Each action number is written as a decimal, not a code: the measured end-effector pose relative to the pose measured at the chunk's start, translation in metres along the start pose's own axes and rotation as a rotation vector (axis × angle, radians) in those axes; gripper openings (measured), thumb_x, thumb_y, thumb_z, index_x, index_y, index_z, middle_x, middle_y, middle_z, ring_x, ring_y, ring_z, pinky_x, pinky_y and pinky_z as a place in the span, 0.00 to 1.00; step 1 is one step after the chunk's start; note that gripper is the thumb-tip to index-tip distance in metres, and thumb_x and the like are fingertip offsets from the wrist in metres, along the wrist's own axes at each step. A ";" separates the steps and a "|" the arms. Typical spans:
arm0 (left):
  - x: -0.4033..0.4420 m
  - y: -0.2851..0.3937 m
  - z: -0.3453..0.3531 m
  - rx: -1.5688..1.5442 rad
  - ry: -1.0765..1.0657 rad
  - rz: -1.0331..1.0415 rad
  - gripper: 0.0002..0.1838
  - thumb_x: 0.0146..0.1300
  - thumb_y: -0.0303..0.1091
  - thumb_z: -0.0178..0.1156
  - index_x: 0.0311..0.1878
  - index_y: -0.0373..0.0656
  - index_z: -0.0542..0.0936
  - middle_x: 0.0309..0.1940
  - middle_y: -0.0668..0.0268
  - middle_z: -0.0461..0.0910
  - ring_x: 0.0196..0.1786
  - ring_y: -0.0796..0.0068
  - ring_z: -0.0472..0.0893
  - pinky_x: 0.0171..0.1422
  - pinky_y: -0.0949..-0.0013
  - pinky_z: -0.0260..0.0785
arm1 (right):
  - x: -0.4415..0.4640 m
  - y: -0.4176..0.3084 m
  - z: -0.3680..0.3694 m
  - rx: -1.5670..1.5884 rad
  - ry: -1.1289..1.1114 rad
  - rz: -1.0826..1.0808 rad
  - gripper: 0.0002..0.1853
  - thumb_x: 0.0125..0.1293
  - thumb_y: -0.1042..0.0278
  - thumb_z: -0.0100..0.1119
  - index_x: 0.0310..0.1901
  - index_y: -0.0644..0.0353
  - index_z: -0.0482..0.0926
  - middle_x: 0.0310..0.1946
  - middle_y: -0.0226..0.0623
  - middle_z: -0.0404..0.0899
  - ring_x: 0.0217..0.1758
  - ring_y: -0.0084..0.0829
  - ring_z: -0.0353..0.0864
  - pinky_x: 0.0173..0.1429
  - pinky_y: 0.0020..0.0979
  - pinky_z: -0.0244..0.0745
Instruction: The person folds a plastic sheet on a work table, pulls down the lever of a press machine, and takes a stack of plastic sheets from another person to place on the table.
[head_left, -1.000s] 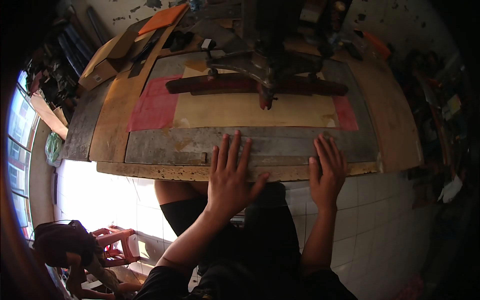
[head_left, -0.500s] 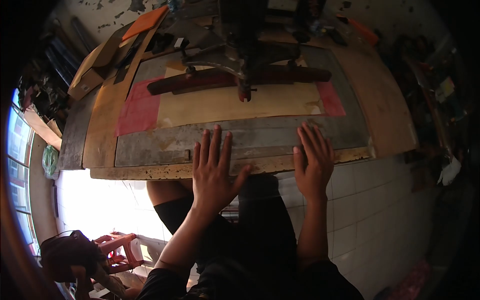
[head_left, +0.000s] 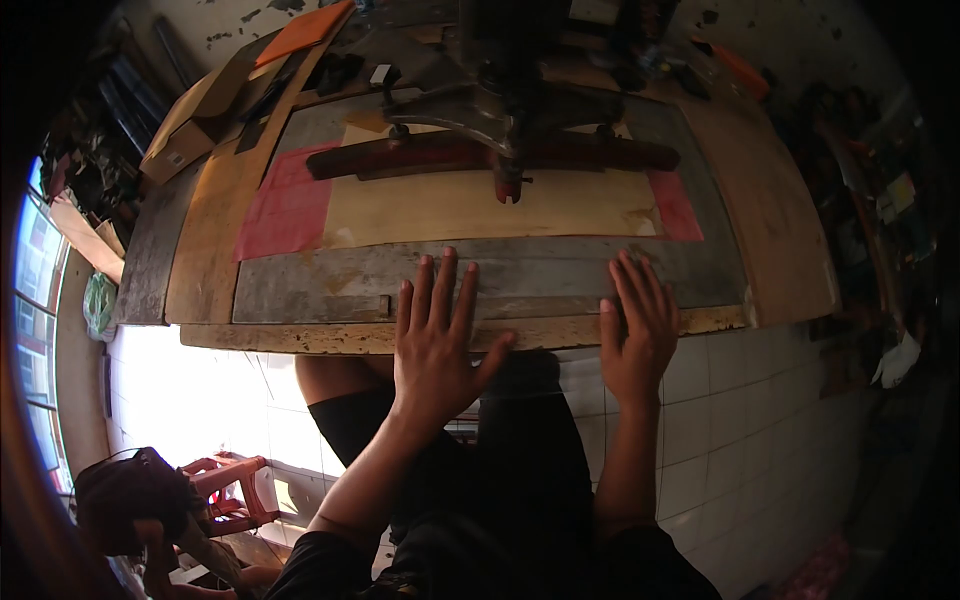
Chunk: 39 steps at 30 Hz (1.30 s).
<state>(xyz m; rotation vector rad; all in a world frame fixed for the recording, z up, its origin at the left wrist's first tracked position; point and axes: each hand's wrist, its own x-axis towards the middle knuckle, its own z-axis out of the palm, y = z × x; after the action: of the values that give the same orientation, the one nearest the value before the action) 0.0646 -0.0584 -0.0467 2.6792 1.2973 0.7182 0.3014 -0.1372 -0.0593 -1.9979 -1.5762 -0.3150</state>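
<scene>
Fingers spread and palm down, my left hand (head_left: 437, 335) lies over the front edge of a worn grey board (head_left: 540, 255) and holds nothing. To its right, my right hand (head_left: 640, 330) is also flat at that edge, fingers stretched out and thumb apart. Beyond my fingertips a pale yellowish sheet (head_left: 480, 210) lies on the board. Pink-red pieces show at its ends, one at the left (head_left: 285, 205) and one at the right (head_left: 676, 205). Over the sheet stands a dark metal press-like frame (head_left: 500, 125) with a long reddish-brown bar (head_left: 420, 156), which hides part of it.
An open cardboard box (head_left: 190, 130) and an orange flat piece (head_left: 303, 38) are at the table's back left. A wooden strip (head_left: 300, 337) forms the front edge. At lower left, another person (head_left: 140, 500) bends near a red stool (head_left: 230, 490). Cluttered shelves line the right side.
The view has shifted slightly, so the table and press sit a little further right in the picture. Both hands stay flat at the board's edge.
</scene>
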 end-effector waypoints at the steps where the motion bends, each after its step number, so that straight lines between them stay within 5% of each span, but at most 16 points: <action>1: 0.000 0.000 0.000 0.000 0.002 -0.002 0.43 0.68 0.55 0.63 0.79 0.39 0.65 0.81 0.47 0.59 0.83 0.40 0.56 0.83 0.37 0.48 | 0.000 0.001 0.001 -0.003 0.007 -0.004 0.23 0.78 0.59 0.53 0.71 0.52 0.76 0.73 0.32 0.74 0.80 0.41 0.67 0.81 0.55 0.56; 39: -0.004 0.003 0.001 0.018 0.036 -0.016 0.43 0.68 0.56 0.63 0.79 0.42 0.64 0.81 0.48 0.57 0.83 0.42 0.55 0.84 0.38 0.47 | -0.003 0.001 0.001 0.008 0.026 -0.017 0.22 0.79 0.58 0.54 0.70 0.52 0.77 0.73 0.31 0.75 0.80 0.40 0.67 0.82 0.54 0.56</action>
<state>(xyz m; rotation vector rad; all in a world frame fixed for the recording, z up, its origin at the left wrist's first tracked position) 0.0650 -0.0634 -0.0481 2.6792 1.3381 0.7604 0.3017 -0.1396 -0.0618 -1.9672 -1.5765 -0.3397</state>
